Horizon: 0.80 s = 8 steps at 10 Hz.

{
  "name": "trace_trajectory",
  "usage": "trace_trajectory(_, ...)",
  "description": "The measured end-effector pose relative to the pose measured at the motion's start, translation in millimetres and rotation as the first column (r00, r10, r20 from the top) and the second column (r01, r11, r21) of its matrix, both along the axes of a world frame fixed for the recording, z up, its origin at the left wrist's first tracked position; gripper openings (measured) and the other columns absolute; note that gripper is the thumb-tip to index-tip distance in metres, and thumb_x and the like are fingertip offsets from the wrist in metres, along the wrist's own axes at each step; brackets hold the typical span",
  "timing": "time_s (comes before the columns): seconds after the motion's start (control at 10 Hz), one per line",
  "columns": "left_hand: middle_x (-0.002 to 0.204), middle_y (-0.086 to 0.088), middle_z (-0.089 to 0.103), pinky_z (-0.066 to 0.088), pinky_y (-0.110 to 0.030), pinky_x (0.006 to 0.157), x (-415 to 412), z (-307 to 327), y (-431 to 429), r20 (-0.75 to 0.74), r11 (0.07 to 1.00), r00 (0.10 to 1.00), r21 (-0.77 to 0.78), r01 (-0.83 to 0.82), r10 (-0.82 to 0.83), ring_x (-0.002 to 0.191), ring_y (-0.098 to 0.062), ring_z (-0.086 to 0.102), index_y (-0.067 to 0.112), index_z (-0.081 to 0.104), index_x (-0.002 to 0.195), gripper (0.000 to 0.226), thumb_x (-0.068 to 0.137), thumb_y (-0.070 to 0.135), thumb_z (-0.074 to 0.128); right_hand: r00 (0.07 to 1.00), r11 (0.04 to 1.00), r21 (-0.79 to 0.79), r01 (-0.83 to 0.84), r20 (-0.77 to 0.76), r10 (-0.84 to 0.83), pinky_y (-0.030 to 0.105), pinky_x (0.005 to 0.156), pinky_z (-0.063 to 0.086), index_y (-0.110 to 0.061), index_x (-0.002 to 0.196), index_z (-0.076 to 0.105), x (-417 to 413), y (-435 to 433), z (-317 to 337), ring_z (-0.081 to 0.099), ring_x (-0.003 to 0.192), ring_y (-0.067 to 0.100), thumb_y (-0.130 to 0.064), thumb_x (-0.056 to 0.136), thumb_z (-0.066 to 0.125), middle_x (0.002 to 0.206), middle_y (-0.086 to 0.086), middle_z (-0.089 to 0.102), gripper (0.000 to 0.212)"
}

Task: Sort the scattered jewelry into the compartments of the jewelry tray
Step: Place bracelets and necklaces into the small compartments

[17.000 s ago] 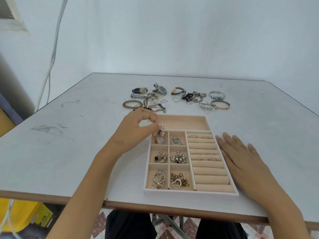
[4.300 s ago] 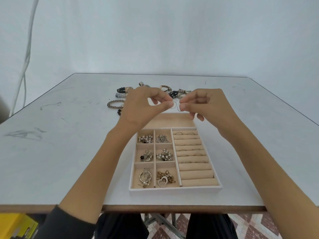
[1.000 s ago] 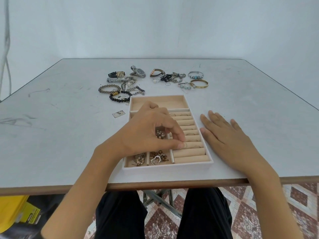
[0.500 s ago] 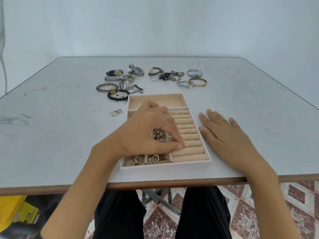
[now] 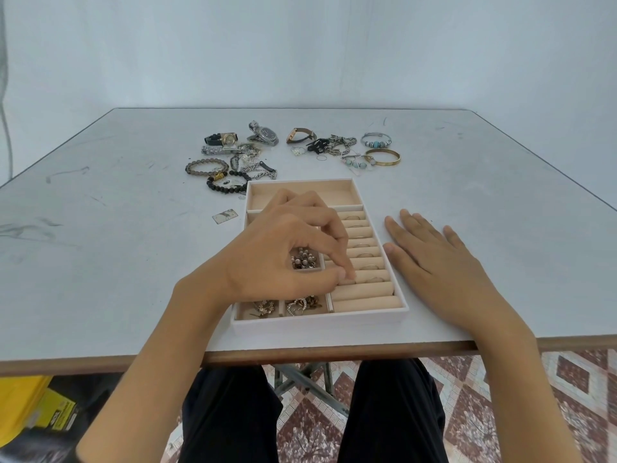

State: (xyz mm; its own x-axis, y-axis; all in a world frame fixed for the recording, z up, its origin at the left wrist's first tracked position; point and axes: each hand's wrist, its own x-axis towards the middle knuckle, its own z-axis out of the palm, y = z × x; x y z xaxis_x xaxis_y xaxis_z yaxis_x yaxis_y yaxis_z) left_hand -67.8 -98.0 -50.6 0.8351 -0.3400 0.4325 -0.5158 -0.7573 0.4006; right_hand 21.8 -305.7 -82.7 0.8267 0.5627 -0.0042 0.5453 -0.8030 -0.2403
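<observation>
Evidently the left hand (image 5: 283, 259) was held low over the jewelry tray (image 5: 320, 324) in the centre of the frame. Its thumb and forefinger were pinched together and the other fingers (image 5: 335, 240) were curled above them. The tips were pressed into a slot between the ring rolls (image 5: 364, 294) on the tray's right side. What was pinched was hidden by the fingertips. A ring was judged to be there, since such a grip suits seating a thin band in a slot, and other rings (image 5: 370, 267) were lodged in the slots alongside.

The right hand (image 5: 434, 262) was laid flat on the tabletop (image 5: 117, 262) just right of the tray, fingers straight and slightly spread, thumb close to the tray wall. It was most likely placed so that the tray would be kept from sliding under the push.

Small pieces such as a pearl cluster (image 5: 303, 260) were seen in the square compartments at the tray's left. The scattered jewelry (image 5: 253, 162), with watches, bracelets and a gold bangle (image 5: 384, 164), was seen in the upper centre of the frame, beyond the tray. Much sorting was therefore judged to remain.
</observation>
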Motion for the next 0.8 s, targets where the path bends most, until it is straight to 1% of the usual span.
trace_trajectory(0.1, 0.086, 0.017, 0.064, 0.025, -0.025, 0.093, -0.1, -0.7, 0.2, -0.008, 1.000, 1.000, 0.012, 0.000, 0.000, 0.094, -0.007, 0.053, 0.033, 0.077, 0.080, 0.015, 0.080, 0.041, 0.065, 1.000, 1.000, 0.003, -0.001, -0.001, 0.001, 0.034, 0.119, -0.005, -0.032, 0.152, 0.008, -0.2, -0.3, 0.0, -0.005, 0.147, 0.004, -0.046, 0.100, 0.016, 0.160, -0.009, -0.002, 0.055)
trace_trajectory(0.3, 0.084, 0.018, 0.064, 0.024, -0.022, 0.093, 0.2, -0.9, -0.1, -0.017, 1.000, 1.000, 0.013, -0.005, 0.005, 0.093, -0.008, 0.054, 0.031, 0.077, 0.076, 0.019, 0.080, 0.044, 0.064, 1.000, 1.000, -0.003, 0.001, 0.001, -0.001, 0.034, 0.119, -0.005, -0.032, 0.153, 0.008, 0.1, -0.6, -0.1, -0.005, 0.147, 0.005, -0.046, 0.100, 0.016, 0.161, -0.009, -0.002, 0.055)
trace_trajectory(0.5, 0.084, 0.018, 0.063, 0.026, -0.026, 0.091, 0.2, -1.4, 0.1, -0.030, 1.000, 0.999, 0.022, -0.011, 0.012, 0.094, -0.007, 0.053, 0.033, 0.077, 0.080, 0.017, 0.081, 0.044, 0.064, 1.000, 1.000, -0.006, 0.000, 0.005, 0.000, 0.034, 0.119, -0.005, -0.031, 0.153, 0.008, 1.0, -0.1, -0.9, -0.005, 0.147, 0.005, -0.046, 0.100, 0.015, 0.161, -0.009, -0.002, 0.055)
trace_trajectory(0.7, 0.084, 0.017, 0.065, 0.029, -0.027, 0.090, 0.3, -2.4, 0.4, -0.020, 1.000, 1.000, -0.003, -0.018, 0.018, 0.091, -0.009, 0.054, 0.031, 0.076, 0.081, 0.023, 0.083, 0.047, 0.061, 1.000, 1.000, 0.003, 0.000, -0.001, 0.000, 0.033, 0.118, -0.005, -0.032, 0.152, 0.009, 0.3, -0.2, -0.4, -0.005, 0.146, 0.004, -0.047, 0.099, 0.016, 0.160, -0.010, -0.001, 0.055)
trace_trajectory(0.8, 0.085, 0.016, 0.067, 0.031, -0.030, 0.090, 0.8, -3.1, 1.6, -0.005, 0.999, 0.999, -0.021, -0.041, 0.041, 0.091, -0.009, 0.054, 0.029, 0.076, 0.080, 0.023, 0.083, 0.046, 0.061, 1.000, 1.000, 0.009, -0.003, -0.002, 0.003, 0.033, 0.118, -0.004, -0.032, 0.152, 0.009, 0.3, -0.2, -0.1, -0.005, 0.146, 0.004, -0.047, 0.099, 0.016, 0.160, -0.010, 0.000, 0.055)
